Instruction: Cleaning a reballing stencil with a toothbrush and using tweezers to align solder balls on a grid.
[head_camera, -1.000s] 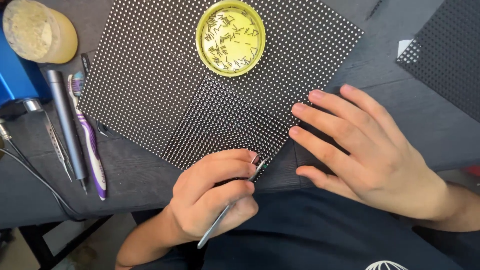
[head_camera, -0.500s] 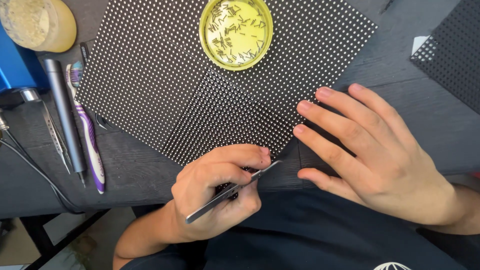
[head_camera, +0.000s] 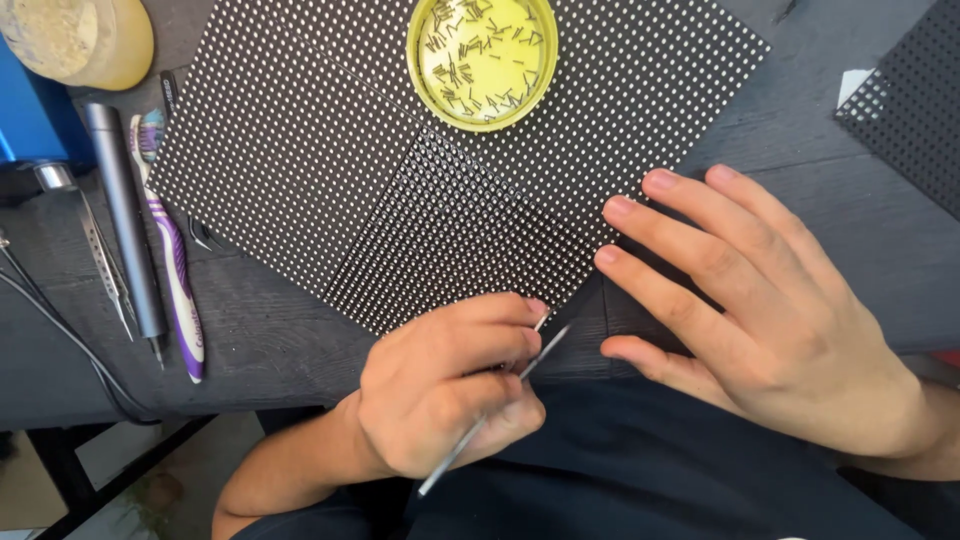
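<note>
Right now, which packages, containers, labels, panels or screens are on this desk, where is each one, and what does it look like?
Large black display panel dotted with white points: centre of the dark table, turned diamond-wise.
Round yellow lid-like dish of small dark pins: resting on that panel's top.
Second black dotted panel: right edge, partly cut off.
Round yellowish container: top-left corner.
Blue box-like object: left edge, mostly out of view.

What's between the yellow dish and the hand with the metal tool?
In the head view, only the dotted black panel lies between the yellow dish and the left hand holding tweezers.
</note>
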